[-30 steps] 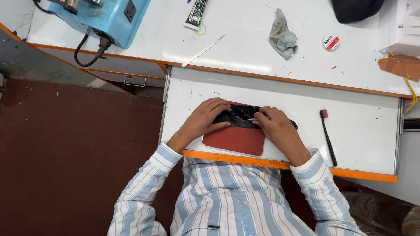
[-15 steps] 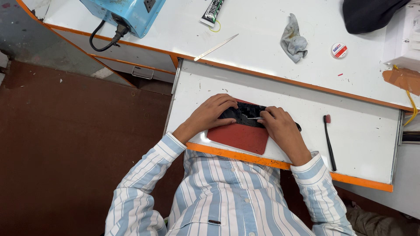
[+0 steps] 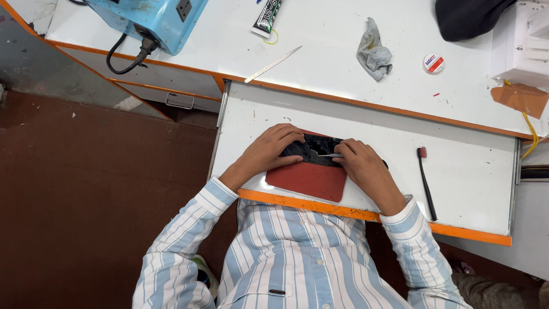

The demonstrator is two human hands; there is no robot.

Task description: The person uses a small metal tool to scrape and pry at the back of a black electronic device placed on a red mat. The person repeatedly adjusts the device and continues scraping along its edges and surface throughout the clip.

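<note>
I see my left hand [image 3: 269, 151] pressed down over the left end of a flat black part [image 3: 311, 150], its fingers curled over that part's far edge and pinning it to the red mat [image 3: 309, 180] on the pull-out bench [image 3: 474, 177]. My right hand [image 3: 363, 169] sits at the part's right end, fingers closed around a thin metal tool [image 3: 330, 155] whose tip points left onto the part. The part's long axis runs left to right, across my body, between the two hands, so both are touching it; the tool hand meets it from the right. A black brush [image 3: 426, 183] lies well apart to the right, and a grey rag [image 3: 374, 55] rests on the upper bench surface.
</note>
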